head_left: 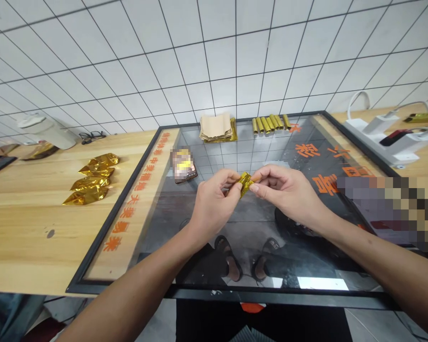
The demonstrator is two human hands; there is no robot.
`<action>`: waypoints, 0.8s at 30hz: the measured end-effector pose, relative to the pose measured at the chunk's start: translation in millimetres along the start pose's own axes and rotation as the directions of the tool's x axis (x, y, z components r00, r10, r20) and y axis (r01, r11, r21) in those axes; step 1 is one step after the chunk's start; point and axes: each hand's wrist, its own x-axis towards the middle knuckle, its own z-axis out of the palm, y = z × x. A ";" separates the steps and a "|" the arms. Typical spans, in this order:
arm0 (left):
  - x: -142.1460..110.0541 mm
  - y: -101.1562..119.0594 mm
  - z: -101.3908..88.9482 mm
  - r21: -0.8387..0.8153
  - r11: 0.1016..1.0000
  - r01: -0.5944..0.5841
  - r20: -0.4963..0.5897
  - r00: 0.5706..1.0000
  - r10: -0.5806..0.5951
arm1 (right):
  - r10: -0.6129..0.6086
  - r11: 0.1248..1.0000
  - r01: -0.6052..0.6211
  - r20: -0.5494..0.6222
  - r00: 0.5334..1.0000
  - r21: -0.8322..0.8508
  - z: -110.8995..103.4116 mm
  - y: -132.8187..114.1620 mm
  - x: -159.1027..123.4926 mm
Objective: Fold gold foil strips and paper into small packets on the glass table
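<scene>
A small folded piece of gold foil paper (244, 182) is pinched between my two hands above the glass tabletop (214, 223). My left hand (216, 202) is closed on its left end, thumb in front. At the right end, the thumb and fingers of my right hand (287, 192) grip it as well. Behind my hands lies a stack of brown-backed foil sheets (216, 127). To its right stands a row of several gold foil rolls (270, 124). A small packet (189, 179), partly blurred out, rests on the glass left of my hands.
Several folded gold foil pieces (91, 183) lie on the wooden table (28, 228) at left, near black-framed glasses (92, 137) and a white cup (46, 130). At right are a white power strip (388, 142) with cables and a blurred-out flat object (388, 213). A tiled wall (214, 57) bounds the back.
</scene>
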 end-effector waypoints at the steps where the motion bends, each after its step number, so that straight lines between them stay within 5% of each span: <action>1: -0.4 -0.4 -0.2 0.011 1.000 0.004 0.003 1.000 -0.004 | -0.003 1.000 0.003 -0.001 1.000 0.002 0.1 0.0 0.0; 10: -1.8 3.2 -1.2 0.152 0.988 -0.037 0.047 0.998 0.030 | -0.050 0.997 0.051 0.024 0.998 -0.052 -0.8 1.6 -0.3; 24: -3.9 1.2 1.0 0.133 0.987 -0.087 0.095 0.993 0.075 | -0.075 0.992 0.076 0.010 0.997 -0.101 -2.4 3.2 0.0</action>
